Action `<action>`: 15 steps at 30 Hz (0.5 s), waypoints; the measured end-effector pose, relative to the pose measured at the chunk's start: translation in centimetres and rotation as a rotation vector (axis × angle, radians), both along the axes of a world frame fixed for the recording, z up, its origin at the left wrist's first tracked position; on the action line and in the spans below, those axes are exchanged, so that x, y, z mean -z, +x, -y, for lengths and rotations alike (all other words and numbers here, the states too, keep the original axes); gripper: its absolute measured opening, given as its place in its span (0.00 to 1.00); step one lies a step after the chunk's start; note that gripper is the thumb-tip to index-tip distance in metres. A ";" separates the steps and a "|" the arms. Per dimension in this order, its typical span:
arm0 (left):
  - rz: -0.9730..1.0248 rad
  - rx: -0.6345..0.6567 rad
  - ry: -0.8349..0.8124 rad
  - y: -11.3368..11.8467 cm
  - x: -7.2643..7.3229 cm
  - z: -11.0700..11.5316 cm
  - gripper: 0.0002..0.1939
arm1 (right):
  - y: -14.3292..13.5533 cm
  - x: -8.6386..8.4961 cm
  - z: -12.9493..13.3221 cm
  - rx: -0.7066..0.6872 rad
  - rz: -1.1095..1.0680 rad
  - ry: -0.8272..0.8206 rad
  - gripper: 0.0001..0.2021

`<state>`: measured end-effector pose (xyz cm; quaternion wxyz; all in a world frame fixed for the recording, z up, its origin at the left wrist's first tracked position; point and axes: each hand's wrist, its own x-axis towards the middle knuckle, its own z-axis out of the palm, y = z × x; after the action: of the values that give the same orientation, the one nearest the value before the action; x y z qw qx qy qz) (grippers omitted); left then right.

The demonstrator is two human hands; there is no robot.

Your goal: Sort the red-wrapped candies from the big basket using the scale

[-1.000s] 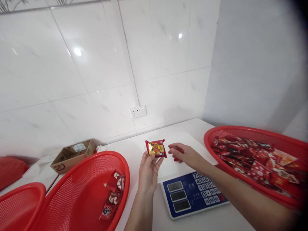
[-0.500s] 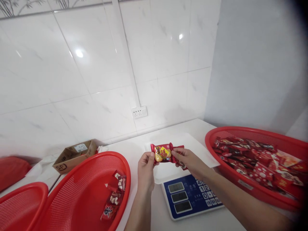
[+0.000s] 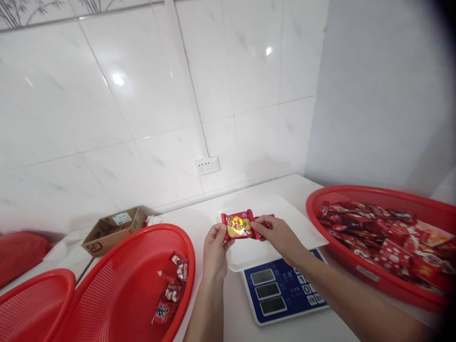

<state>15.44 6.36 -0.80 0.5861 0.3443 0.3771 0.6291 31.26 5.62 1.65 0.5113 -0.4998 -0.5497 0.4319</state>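
A red snack packet with a yellow diamond on its front is held up over the white tray of a scale. My left hand pinches the packet's left end. At its right end my right hand has its fingers closed, with more red wrapper showing behind them. The scale's blue panel, with three grey displays, lies below my right forearm.
On the right stands a red basket full of red packets. A red basket at the left holds several packets. Further left are another red basket, a cardboard box and a red bag. A socket is on the wall.
The held packet has tilted and shifted slightly left. The wrapper that hung below my right hand is now mostly hidden. The view has moved a little.
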 end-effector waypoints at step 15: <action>0.116 -0.070 0.045 -0.1 0.1 -0.4 0.12 | -0.3 1.6 2.0 0.096 0.812 0.463 0.20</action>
<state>15.34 6.78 -0.89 0.5768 0.3070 0.3398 0.6765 31.01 3.63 0.07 0.3723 -0.5261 -0.7634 0.0431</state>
